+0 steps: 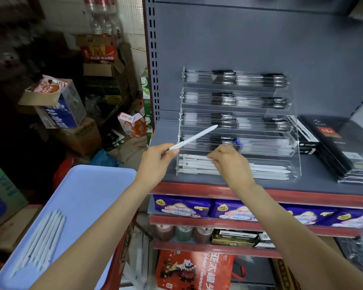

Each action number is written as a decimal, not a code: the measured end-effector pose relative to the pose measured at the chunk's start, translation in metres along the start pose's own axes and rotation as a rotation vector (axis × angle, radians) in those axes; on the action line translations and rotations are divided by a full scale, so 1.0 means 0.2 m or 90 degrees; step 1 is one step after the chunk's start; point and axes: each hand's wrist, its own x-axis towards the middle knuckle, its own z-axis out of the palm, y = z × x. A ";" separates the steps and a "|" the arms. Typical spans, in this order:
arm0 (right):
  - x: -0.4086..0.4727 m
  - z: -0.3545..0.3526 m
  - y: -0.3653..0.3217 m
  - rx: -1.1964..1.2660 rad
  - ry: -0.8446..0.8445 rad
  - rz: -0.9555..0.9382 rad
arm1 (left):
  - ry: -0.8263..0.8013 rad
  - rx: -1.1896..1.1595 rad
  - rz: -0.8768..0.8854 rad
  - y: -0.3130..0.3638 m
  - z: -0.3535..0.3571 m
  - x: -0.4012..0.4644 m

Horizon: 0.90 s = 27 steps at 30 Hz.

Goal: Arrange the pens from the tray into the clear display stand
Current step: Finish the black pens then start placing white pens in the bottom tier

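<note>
A clear tiered display stand (296,130) sits on the grey shelf, its upper tiers filled with black-capped pens and its lowest tier with white pens (268,170). My left hand (155,162) pinches one white pen (194,139) that points up and to the right in front of the stand. My right hand (231,164) reaches into the lowest tier with its fingers bent down on the white pens there. A light blue tray (88,195) at lower left holds several white pens (40,243) near its left side.
Black boxed goods (340,147) lie on the shelf right of the stand. Below are red-edged shelves (208,189) with purple packs, jars and a red bag. Cardboard boxes (57,103) and bottles crowd the floor area at left. The tray rests on a red stool.
</note>
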 end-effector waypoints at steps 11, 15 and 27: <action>0.02 0.01 0.00 -0.168 0.007 -0.093 | -0.015 0.008 0.008 0.01 -0.02 -0.01; 0.00 0.03 0.01 -0.152 0.042 -0.068 | -0.022 0.021 0.005 0.01 -0.02 -0.01; -0.05 -0.12 -0.02 0.608 0.070 0.224 | -0.043 0.082 0.049 0.01 -0.05 -0.04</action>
